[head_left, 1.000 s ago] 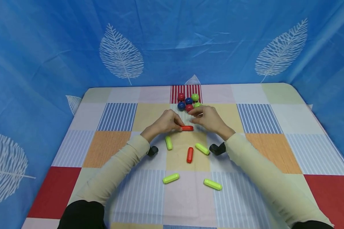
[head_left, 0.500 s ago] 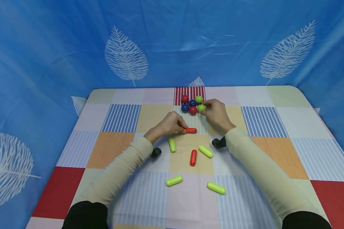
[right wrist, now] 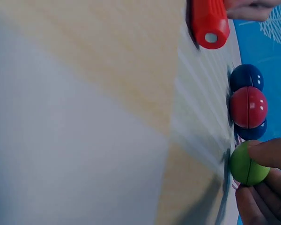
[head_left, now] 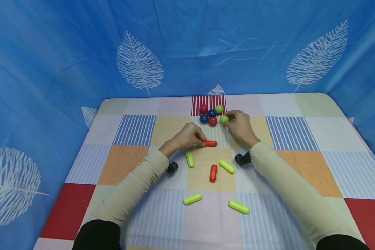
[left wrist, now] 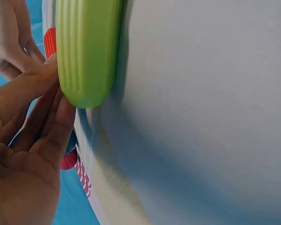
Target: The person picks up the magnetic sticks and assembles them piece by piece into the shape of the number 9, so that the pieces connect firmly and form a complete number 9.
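Note:
My left hand pinches the left end of a red ridged stick lying crosswise at mid-table. In the right wrist view this stick has a silvery disc in its end. Thumb and fingers of my right hand pinch a green ball, which stands slightly apart from the ball cluster. That cluster holds a red ball in front, two blue balls, one of them at the left, a rear red ball and another green ball.
A green stick lies just below my left hand, large in the left wrist view. Closer to me are a second red stick and more green sticks, two of them near the front. A patchwork cloth covers the table; a blue curtain hangs behind.
My right hand has gone from near the red stick to the front green ball, taken hold of it and drawn it slightly right, off the red ball. My left hand keeps its pinch.

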